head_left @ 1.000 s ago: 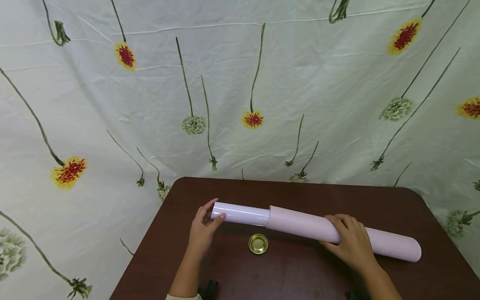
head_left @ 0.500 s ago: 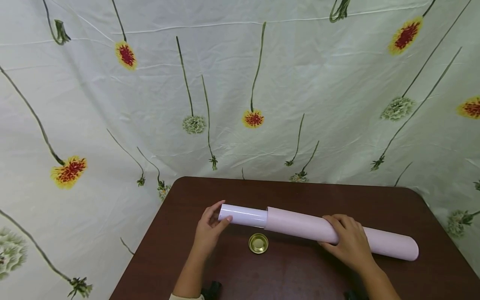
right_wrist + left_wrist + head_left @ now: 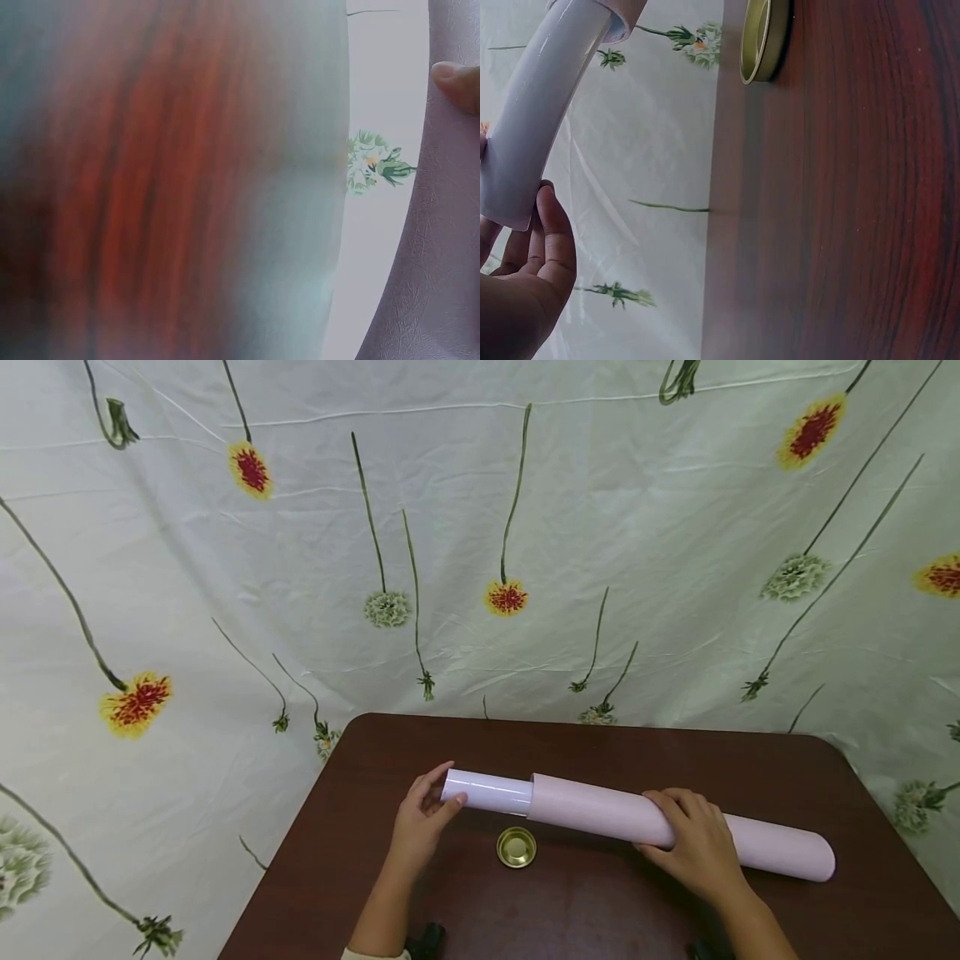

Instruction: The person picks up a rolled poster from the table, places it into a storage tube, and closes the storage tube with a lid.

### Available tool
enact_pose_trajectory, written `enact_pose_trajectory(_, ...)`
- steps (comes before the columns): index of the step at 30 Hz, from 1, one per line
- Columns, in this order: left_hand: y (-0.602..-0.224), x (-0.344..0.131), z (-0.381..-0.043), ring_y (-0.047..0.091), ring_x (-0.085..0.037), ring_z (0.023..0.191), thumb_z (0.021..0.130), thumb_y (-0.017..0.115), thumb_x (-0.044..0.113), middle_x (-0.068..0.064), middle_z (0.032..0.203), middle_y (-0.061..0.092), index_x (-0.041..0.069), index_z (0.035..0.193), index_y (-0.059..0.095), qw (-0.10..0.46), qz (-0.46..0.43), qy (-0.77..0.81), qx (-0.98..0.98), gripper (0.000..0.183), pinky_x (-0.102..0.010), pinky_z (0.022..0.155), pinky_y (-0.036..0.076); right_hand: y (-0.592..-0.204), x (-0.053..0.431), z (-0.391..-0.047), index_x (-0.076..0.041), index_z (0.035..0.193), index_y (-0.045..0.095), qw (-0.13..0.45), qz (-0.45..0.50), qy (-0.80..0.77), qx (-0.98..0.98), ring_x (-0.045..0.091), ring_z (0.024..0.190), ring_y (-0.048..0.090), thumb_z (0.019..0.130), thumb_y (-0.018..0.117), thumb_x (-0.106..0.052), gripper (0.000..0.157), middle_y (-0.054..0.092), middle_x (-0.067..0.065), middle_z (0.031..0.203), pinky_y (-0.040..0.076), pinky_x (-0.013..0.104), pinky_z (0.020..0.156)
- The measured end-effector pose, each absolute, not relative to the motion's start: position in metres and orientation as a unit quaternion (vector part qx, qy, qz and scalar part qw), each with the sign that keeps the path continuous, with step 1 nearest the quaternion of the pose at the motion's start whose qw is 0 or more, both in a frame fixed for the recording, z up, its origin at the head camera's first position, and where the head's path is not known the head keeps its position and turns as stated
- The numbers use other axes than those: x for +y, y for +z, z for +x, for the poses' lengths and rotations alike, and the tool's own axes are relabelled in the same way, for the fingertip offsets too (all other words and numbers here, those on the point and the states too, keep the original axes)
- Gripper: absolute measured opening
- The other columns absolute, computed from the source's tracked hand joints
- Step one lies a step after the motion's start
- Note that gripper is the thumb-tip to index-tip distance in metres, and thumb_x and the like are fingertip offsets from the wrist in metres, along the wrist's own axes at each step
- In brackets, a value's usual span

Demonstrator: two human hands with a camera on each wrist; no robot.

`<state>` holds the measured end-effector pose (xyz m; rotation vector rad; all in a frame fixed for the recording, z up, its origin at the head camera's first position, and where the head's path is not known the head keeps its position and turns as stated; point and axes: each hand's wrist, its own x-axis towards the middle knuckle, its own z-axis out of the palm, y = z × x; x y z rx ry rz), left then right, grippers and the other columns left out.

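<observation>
A long pink tube (image 3: 600,810) lies slantwise over the table, its textured side close up in the right wrist view. My right hand (image 3: 699,843) grips it around the middle, thumb (image 3: 454,79) along its side. From the tube's left mouth sticks out a glossy white rolled sheet (image 3: 491,792); the rest of it is hidden inside the tube. My left hand (image 3: 422,818) holds the sheet's outer end between thumb and fingers, which also shows in the left wrist view, where the fingers (image 3: 555,232) curl at its edge. Below the tube's mouth sits a round gold lid (image 3: 517,847).
The dark reddish-brown table (image 3: 585,910) has rounded far corners. Behind it hangs a pale cloth (image 3: 465,527) printed with flowers. Dark straps (image 3: 426,941) show near both wrists at the lower edge of the head view.
My left hand has moved right with the white rolled sheet, and less of it shows outside the tube. The pink tube and my right hand have shifted slightly left. The gold lid stays put.
</observation>
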<state>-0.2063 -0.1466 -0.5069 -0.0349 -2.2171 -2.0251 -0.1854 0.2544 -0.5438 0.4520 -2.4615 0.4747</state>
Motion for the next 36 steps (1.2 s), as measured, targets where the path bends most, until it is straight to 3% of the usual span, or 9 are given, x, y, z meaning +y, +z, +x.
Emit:
enact_pose_trajectory(12,-0.511,-0.14,-0.206,0.066,-0.005,0.104,0.089,0.076,0.007,-0.01,0.12,0.06,0.011,0.139,0.061,0.074,-0.027,-0.674,-0.734,0.052,-0.017,0.083,0.053,-0.542,0.251,-0.184,-0.017,0.125,0.065,0.289,0.171,0.179,-0.925,0.03,0.101,0.06,0.054,0.098,-0.035,0.081,0.062,0.007,0.113,0.043,0.05,0.083)
enact_pose_trajectory(36,-0.52,-0.131,-0.206,0.067,-0.008,0.104,0.091,0.074,0.01,-0.02,0.136,0.063,0.011,0.138,0.062,0.047,-0.026,-0.687,-0.725,0.049,-0.017,0.087,0.053,-0.541,0.248,-0.181,-0.018,0.126,0.066,0.281,0.172,0.186,-0.926,0.028,0.102,0.06,0.056,0.097,-0.036,0.079,0.062,0.005,0.115,0.042,0.047,0.083)
